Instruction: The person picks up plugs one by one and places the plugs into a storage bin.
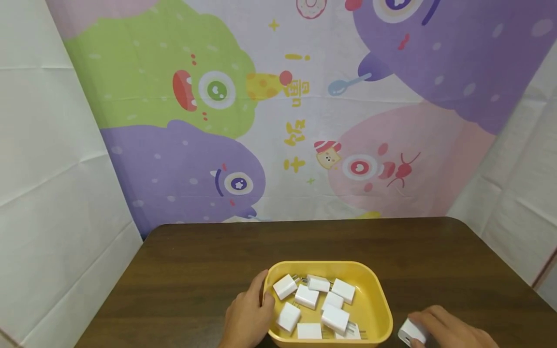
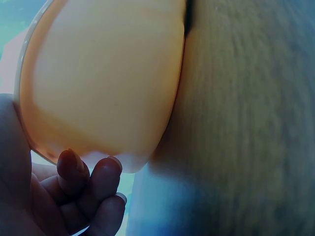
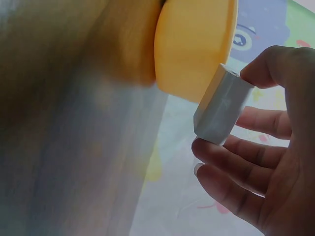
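A yellow plastic bin (image 1: 370, 285) stands on the table with several white charger plugs (image 1: 307, 296) lying loose inside, some with metal prongs showing. My left hand (image 1: 249, 309) grips the bin's left side, thumb over the rim and fingers against the outer wall; the left wrist view shows the curled fingers (image 2: 104, 179) by the wall. Right of the bin, my right hand (image 1: 452, 328) pinches one white charger plug (image 1: 411, 332) between thumb and fingers. In the right wrist view this plug (image 3: 224, 105) is apart from the table, and its prongs are hidden there.
The dark wood table (image 1: 196, 261) extends around the bin. Behind it hangs a cloth with cartoon monsters (image 1: 217, 159). White cloth walls (image 1: 56, 193) rise on the left and right.
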A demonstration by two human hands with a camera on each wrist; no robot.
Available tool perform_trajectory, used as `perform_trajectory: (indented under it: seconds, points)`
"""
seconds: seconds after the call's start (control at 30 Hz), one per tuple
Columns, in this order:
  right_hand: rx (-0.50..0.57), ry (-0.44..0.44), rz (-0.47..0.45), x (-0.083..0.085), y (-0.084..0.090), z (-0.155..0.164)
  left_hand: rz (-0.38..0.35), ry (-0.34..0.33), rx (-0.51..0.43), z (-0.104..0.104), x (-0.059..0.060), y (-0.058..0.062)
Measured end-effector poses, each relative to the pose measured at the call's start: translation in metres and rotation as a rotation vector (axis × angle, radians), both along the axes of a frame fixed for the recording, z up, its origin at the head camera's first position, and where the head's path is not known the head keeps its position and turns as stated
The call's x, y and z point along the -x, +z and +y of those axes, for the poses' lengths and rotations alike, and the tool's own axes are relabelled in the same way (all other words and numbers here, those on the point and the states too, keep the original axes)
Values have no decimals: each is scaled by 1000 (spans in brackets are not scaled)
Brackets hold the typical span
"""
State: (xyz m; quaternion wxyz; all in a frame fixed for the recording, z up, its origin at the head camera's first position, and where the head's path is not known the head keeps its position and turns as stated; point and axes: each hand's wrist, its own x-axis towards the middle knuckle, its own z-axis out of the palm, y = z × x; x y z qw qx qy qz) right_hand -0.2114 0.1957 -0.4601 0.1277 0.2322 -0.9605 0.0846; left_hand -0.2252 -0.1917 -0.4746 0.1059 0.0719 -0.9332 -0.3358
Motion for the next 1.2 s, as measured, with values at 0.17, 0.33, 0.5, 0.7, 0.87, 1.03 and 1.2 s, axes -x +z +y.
perform_trajectory:
  seconds: [0.17,0.33,0.5,0.7,0.87,1.03,1.2]
  points:
    - [-19,-46,19,2,1,0,0,-3,2,0,0,0]
    - [25,-43,113,0,6,-7,6,-7,1,0,0,0]
    - [84,-32,182,-4,10,-16,7,-13,-2,0,0,0]
    - [78,-114,77,-7,14,-23,7,-13,2,0,0,1]
    - [135,-82,153,-10,17,-30,3,-18,-1,0,0,1]
    - [190,-51,174,-12,21,-36,-10,-17,-7,0,0,1]
    - [212,-39,140,-11,23,-41,-14,-21,-7,0,0,1]
